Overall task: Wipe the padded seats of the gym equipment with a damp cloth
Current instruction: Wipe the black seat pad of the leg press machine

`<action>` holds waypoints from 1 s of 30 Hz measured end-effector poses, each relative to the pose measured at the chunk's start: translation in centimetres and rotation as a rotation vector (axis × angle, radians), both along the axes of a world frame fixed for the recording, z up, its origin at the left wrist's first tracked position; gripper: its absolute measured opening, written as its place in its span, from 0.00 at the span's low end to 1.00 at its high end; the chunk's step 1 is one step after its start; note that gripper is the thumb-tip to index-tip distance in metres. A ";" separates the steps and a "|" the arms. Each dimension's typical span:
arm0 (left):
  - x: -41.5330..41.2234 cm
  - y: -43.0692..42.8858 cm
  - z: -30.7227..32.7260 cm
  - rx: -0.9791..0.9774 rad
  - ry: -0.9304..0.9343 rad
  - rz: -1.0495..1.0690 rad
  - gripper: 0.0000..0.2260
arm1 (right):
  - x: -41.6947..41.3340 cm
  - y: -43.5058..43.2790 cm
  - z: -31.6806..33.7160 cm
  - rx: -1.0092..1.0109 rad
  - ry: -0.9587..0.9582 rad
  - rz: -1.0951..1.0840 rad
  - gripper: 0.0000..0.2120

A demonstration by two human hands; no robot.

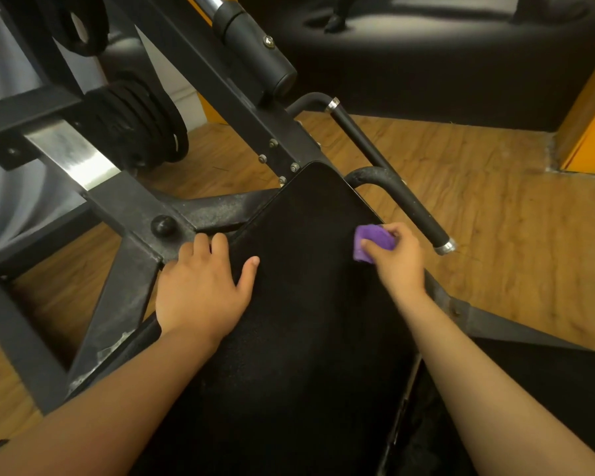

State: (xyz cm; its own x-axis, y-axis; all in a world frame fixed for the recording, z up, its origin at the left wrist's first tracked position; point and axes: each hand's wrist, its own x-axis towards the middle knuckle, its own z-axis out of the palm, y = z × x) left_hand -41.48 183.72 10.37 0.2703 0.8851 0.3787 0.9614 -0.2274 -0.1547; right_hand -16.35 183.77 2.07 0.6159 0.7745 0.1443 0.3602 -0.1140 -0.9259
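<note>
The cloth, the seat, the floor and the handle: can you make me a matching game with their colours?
Things:
1. cloth
2. padded seat
3. floor
4. handle tip

Colours:
A. brown wood
B. shiny silver
C. purple
D. black

Pairs: 1-C, 2-D, 3-A, 4-B.

The right hand is squeezing the cloth on the seat. The left hand lies flat on the seat's other edge.

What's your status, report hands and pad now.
Right hand shut on purple cloth, at pad's right edge. Left hand open, flat on black seat pad. Nothing in the way.
</note>
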 end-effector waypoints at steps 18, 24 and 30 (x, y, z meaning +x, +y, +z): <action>0.1 0.0 -0.1 0.028 0.012 0.001 0.24 | -0.8 -3.5 -1.0 -0.041 -0.028 0.195 0.09; 0.1 0.0 -0.2 0.037 0.004 -0.005 0.24 | 1.5 -5.7 -2.7 -0.136 -0.101 0.241 0.05; 0.0 0.1 -0.3 0.038 0.009 -0.026 0.23 | 5.0 -4.6 -3.8 -0.408 -0.265 0.083 0.08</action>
